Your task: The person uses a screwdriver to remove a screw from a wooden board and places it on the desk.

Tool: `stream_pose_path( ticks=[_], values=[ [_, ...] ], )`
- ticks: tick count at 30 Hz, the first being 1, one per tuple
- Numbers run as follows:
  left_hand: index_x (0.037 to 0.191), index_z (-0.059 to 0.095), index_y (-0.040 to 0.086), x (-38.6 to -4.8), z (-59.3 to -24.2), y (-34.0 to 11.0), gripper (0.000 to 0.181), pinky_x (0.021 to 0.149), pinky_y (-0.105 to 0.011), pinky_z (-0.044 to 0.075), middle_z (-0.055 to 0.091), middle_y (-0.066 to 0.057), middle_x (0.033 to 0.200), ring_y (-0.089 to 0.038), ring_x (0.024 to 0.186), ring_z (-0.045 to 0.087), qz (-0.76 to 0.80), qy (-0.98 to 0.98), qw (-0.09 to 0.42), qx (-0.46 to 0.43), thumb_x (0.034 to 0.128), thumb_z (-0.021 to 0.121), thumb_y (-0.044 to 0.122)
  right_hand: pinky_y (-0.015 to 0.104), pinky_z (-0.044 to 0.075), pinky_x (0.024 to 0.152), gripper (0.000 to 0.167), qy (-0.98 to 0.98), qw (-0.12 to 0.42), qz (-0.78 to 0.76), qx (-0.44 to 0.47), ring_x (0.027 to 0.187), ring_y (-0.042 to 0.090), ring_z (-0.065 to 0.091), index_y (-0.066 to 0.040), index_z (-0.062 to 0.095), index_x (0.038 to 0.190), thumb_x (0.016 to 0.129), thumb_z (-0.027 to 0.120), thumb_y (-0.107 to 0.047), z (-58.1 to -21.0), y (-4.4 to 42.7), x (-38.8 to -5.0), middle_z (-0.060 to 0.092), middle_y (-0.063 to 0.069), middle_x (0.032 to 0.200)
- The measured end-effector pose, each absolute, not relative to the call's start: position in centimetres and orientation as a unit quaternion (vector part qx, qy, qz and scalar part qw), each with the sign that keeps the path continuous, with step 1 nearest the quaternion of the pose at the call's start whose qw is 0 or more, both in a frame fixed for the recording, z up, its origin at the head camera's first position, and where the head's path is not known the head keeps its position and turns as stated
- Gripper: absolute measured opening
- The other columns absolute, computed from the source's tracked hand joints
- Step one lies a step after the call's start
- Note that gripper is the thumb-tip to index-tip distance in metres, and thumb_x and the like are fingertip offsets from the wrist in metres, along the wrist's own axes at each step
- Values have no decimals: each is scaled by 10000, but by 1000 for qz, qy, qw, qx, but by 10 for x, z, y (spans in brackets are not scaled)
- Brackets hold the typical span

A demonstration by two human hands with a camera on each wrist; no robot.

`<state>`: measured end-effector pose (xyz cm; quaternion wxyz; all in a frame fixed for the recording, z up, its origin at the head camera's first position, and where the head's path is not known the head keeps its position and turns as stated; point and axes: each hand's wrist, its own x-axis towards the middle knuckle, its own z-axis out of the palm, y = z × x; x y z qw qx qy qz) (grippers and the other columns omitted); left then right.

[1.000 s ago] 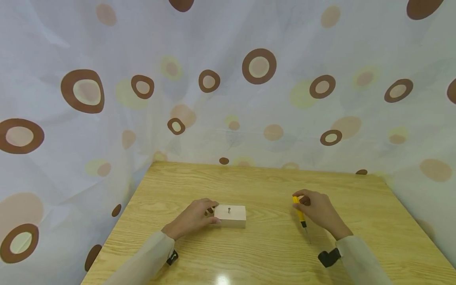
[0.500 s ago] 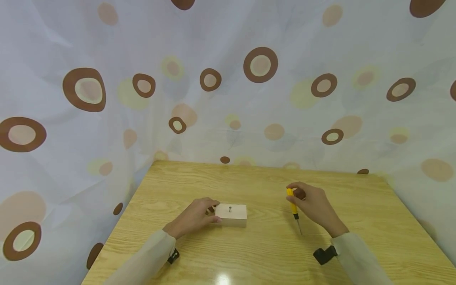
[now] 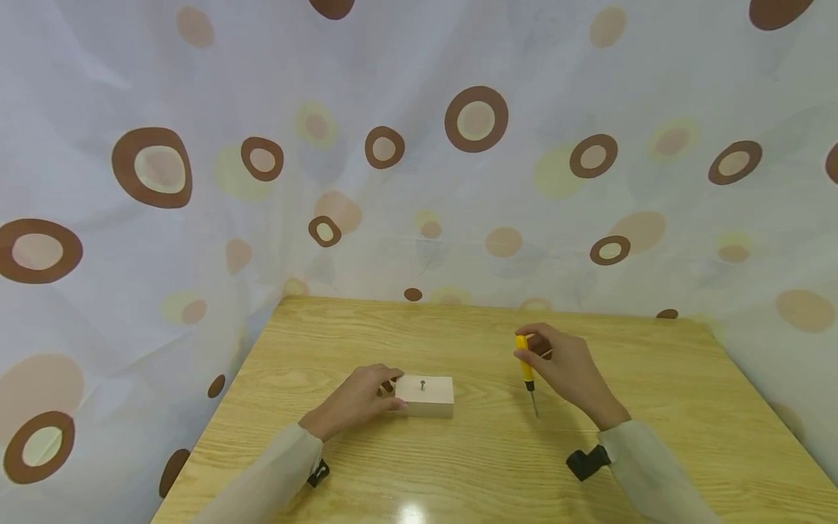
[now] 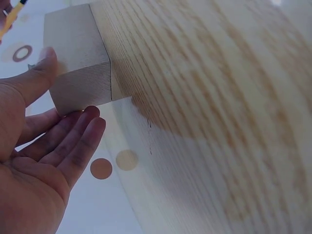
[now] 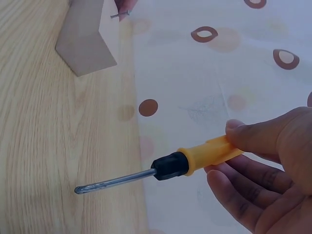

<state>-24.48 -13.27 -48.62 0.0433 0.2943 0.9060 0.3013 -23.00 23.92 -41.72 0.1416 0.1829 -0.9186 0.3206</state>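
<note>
A pale wooden block lies on the table, and a screw stands upright out of its top face. My left hand grips the block's left end, thumb on the near side and fingers on the far side. In my right hand I pinch the yellow handle of a screwdriver near its top end. Its black collar and metal shaft point down, slightly tilted, to the right of the block. The right wrist view shows the shaft's tip apart from both the block and the screw.
The wood-grain table spreads out around the block. Behind it and on both sides hangs a white curtain with brown and beige circles. A black wrist device sits at my right sleeve.
My right hand has moved left and away from me with the screwdriver, closer to the block. The screwdriver stands a little more upright. My left hand and the block have stayed put.
</note>
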Motion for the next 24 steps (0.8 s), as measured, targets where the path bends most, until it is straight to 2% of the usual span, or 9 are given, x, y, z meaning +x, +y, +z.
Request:
stream_pose_path(
  ticks=[24],
  values=[
    [1389,601,-31,-242,-482,-133,601,843,-301,571,674,-119,1240,-225,1030,679,299,904,39,303,929,774,314,311,579,703,319,-898,164,354,204,763,112,683,-114,677,1240,942,783,-162,-404,205,-240,724,1,950]
  ],
)
